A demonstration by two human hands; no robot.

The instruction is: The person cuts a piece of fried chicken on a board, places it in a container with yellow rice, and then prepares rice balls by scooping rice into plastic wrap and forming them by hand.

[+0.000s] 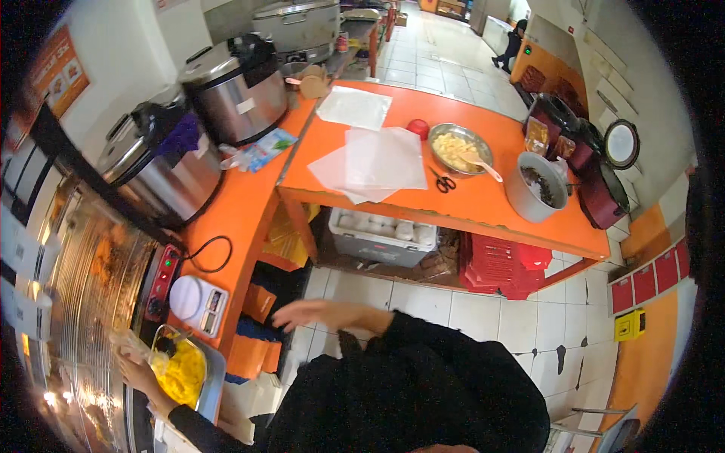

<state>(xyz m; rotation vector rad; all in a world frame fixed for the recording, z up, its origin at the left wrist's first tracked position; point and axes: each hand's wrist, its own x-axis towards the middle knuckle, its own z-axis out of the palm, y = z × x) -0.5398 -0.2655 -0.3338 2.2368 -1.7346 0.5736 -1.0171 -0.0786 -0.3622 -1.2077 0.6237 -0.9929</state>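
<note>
At lower left, my left hand [139,374] grips a crumpled piece of clear plastic [129,341], probably a bag; its fingertips are blurred. Right beside it is a metal pan [214,371] of yellow rice [184,368], with a dark-ended utensil [165,344] lying in it. My right hand [308,314] hangs over the floor in front of the counter, fingers apart, holding nothing. Beyond the pan sits a white kitchen scale [195,303]. A glass-sided food warmer [90,306] with a red control panel [161,277] stands left of my left hand.
Two large rice cookers [170,170] line the left counter. The orange table [481,206] ahead bears paper sheets [385,161], scissors [444,182], a metal bowl [439,132] of pale yellow food and a grey pot [527,198]. Below are a cooler box [374,244] and red trays [493,263]. A distant person [512,45] walks.
</note>
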